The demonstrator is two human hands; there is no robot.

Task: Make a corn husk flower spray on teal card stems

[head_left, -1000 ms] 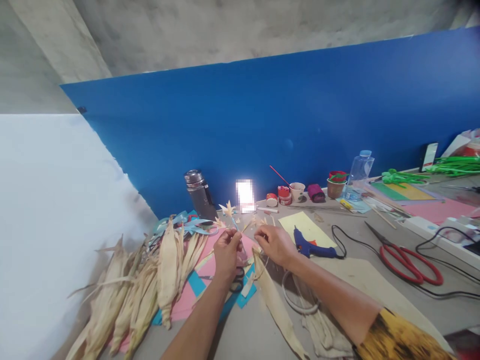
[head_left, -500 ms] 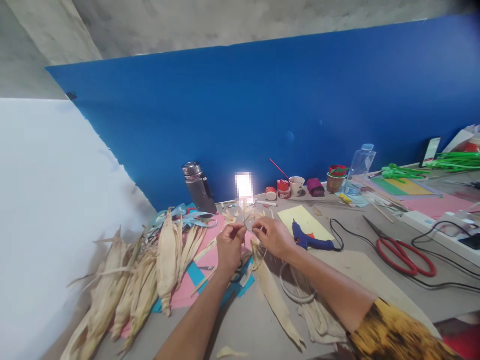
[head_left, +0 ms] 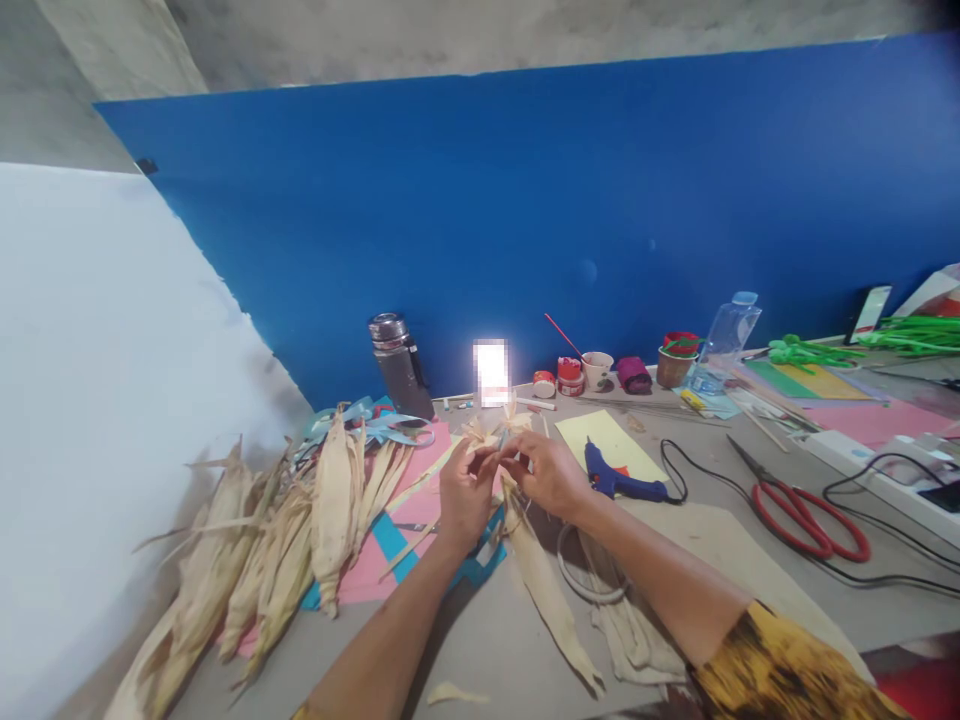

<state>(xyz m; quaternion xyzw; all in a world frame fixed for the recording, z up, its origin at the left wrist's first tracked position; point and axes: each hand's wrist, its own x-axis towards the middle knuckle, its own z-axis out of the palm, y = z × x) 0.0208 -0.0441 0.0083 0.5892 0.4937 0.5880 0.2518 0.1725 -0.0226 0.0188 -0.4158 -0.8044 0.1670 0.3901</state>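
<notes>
My left hand (head_left: 466, 490) and my right hand (head_left: 547, 475) meet at the middle of the table, both with fingers pinched together. Between their fingertips is something small and thin, greyish, too small to make out. Just behind the fingers, pale corn husk strips (head_left: 484, 432) fan out; whether they are joined to the held piece I cannot tell. A long dried corn husk (head_left: 546, 590) lies below my right hand. To the left of my left hand is a heap of corn husks (head_left: 337, 510) on pink and blue paper (head_left: 365, 575).
A blue glue gun (head_left: 622, 478) rests on yellow paper right of my hands, its cord trailing near red-handled scissors (head_left: 806, 515). A roll of tape (head_left: 589, 570) lies by my right forearm. Behind stand a thermos (head_left: 401, 370), a paper cup (head_left: 597, 372) and a plastic bottle (head_left: 724, 345).
My fingertips have drawn closer together, the right hand shifting slightly left. More pale husk strips show behind the fingers. The view has shifted slightly.
</notes>
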